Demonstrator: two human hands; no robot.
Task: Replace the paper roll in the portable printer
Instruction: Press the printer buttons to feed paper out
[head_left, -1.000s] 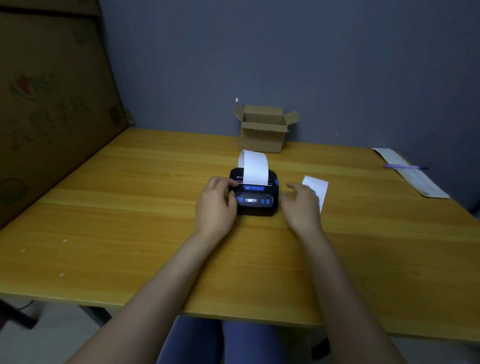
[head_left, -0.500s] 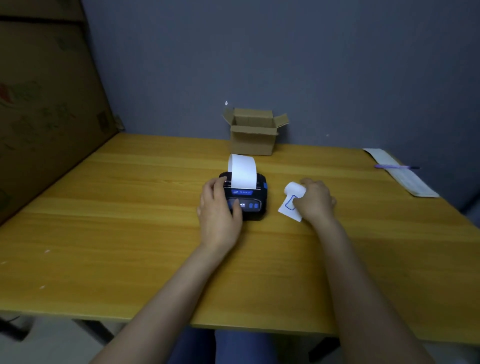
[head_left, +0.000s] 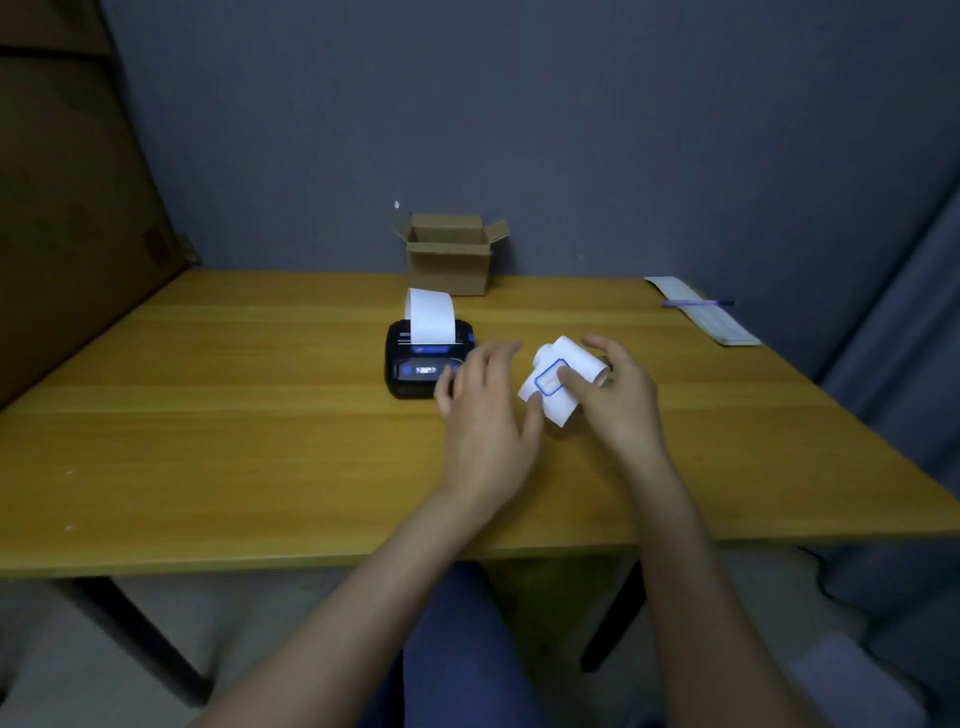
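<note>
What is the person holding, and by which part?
The right hand holds a white paper roll, fingers around its far end, thumb on its blue-marked face. The left hand is open, holding nothing.

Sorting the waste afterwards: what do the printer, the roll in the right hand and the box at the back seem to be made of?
Printer: likely moulded plastic, black with a slight sheen.
Roll: white paper, matte, its loose end curling; core material hidden.
Box: brown corrugated cardboard by the look, matte, flaps folded open.
</note>
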